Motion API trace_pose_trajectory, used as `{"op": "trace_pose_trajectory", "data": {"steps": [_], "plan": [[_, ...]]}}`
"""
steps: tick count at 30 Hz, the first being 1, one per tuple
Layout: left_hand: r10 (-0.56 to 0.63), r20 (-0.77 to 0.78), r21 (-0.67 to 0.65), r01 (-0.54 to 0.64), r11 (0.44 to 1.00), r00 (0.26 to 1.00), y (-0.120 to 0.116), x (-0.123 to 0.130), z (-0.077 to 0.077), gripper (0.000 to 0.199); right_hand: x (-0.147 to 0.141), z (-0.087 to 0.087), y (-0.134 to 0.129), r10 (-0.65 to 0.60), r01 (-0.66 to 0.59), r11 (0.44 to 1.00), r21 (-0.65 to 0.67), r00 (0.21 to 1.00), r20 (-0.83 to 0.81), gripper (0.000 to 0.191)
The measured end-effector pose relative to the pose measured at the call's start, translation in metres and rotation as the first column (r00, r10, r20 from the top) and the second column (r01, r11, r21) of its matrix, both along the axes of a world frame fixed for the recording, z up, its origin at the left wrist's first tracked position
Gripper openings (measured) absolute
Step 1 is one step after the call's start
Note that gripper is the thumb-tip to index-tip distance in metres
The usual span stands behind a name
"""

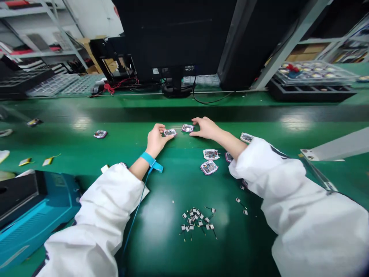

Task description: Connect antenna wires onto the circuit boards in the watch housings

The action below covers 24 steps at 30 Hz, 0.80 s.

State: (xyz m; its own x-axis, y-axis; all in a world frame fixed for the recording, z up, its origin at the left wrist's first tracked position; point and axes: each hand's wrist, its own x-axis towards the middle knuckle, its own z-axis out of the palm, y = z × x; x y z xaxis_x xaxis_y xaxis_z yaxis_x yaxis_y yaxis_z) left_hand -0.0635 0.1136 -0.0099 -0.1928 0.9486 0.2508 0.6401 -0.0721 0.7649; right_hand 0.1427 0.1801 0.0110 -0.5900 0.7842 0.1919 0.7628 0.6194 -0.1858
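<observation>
My left hand [156, 140], with a blue wrist strap [152, 161], pinches a small rounded casing with a circuit board [170, 132] between thumb and fingers. Just to the right lies a second circuit-board casing [187, 128]. My right hand [205, 128] reaches around its right end, thumb and forefinger spread apart; whether they touch it I cannot tell. Nearer to me are two more open casings, one [211, 154] above the other [209, 167]. Another casing [228, 157] is partly covered by my right forearm, and a further one [246, 137] sits beyond that arm.
Several small tabbed parts with short leads [196, 220] lie in a loose pile on the green mat [161, 246]. A lone casing [100, 134], yellow cells [47, 161] and a blue machine [57, 204] are at left. A monitor [178, 38] stands behind; stacked trays [314, 79] occupy the back right.
</observation>
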Motion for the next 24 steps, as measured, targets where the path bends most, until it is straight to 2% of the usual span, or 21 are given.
{"op": "trace_pose_trajectory", "data": {"steps": [2, 4, 7, 8, 9, 10, 11, 12, 13, 14, 15, 16, 18, 20, 22, 24], "plan": [[0.007, -0.056, -0.045, -0.010, 0.999, 0.998, 0.012, -0.006, -0.008, 0.042, -0.011, -0.012, 0.012, -0.018, 0.018, 0.999, -0.040, 1.000, 0.000, 0.034], [-0.023, -0.113, -0.058, 0.017, 0.998, 0.993, 0.010, -0.004, -0.006, 0.042, -0.017, -0.015, 0.014, -0.044, 0.044, 0.997, -0.064, 0.999, -0.011, 0.031], [-0.119, -0.197, -0.004, 0.121, 0.993, 0.973, -0.019, 0.012, 0.017, 0.043, -0.014, -0.002, 0.002, -0.118, 0.115, 0.990, -0.079, 0.992, -0.044, 0.035], [-0.186, -0.215, 0.003, 0.191, 0.982, 0.959, -0.034, 0.020, 0.027, 0.036, -0.010, 0.006, -0.007, -0.143, 0.139, 0.987, -0.080, 0.988, -0.055, 0.039], [-0.303, -0.239, -0.006, 0.311, 0.951, 0.923, -0.051, 0.029, 0.037, 0.025, -0.003, 0.014, -0.019, -0.163, 0.157, 0.984, -0.083, 0.984, -0.065, 0.042], [-0.526, -0.299, -0.032, 0.543, 0.839, 0.796, -0.069, 0.037, 0.045, 0.016, 0.004, 0.022, -0.034, -0.166, 0.159, 0.983, -0.095, 0.983, -0.071, 0.043], [-0.705, -0.327, -0.070, 0.728, 0.682, 0.629, -0.086, 0.047, 0.051, 0.018, 0.013, 0.028, -0.051, -0.159, 0.151, 0.983, -0.108, 0.984, -0.074, 0.042], [-0.835, -0.330, -0.144, 0.851, 0.505, 0.440, -0.101, 0.055, 0.054, 0.025, 0.022, 0.032, -0.070, -0.142, 0.132, 0.983, -0.126, 0.987, -0.076, 0.041], [-0.905, -0.323, -0.187, 0.918, 0.349, 0.278, -0.113, 0.064, 0.055, 0.031, 0.031, 0.033, -0.090, -0.113, 0.100, 0.982, -0.158, 0.991, -0.073, 0.041], [-0.928, -0.331, -0.219, 0.943, 0.252, 0.171, -0.122, 0.071, 0.054, 0.034, 0.040, 0.031, -0.109, -0.072, 0.062, 0.984, -0.168, 0.996, -0.057, 0.039], [-0.936, -0.338, -0.244, 0.951, 0.189, 0.099, -0.128, 0.077, 0.051, 0.036, 0.047, 0.027, -0.126, -0.036, 0.030, 0.987, -0.156, 0.999, -0.036, 0.038], [-0.937, -0.347, -0.266, 0.952, 0.148, 0.049, -0.131, 0.083, 0.047, 0.035, 0.052, 0.021, -0.142, -0.002, -0.002, 0.990, -0.139, 1.000, -0.024, 0.035], [-0.931, -0.364, -0.319, 0.941, 0.114, -0.011, -0.130, 0.090, 0.040, 0.032, 0.059, 0.008, -0.166, 0.010, -0.012, 0.993, -0.120, 1.000, -0.014, 0.033], [-0.927, -0.372, -0.364, 0.926, 0.102, -0.045, -0.127, 0.094, 0.036, 0.030, 0.060, -0.003, -0.180, -0.009, 0.009, 0.995, -0.097, 1.000, 0.001, 0.030], [-0.921, -0.386, -0.372, 0.921, 0.115, -0.041, -0.125, 0.095, 0.035, 0.028, 0.060, -0.008, -0.187, -0.043, 0.045, 0.996, -0.071, 0.999, 0.028, 0.027], [-0.913, -0.407, -0.350, 0.923, 0.159, 0.004, -0.126, 0.093, 0.034, 0.027, 0.063, -0.006, -0.189, -0.063, 0.066, 0.996, -0.056, 0.997, 0.052, 0.029]]}}
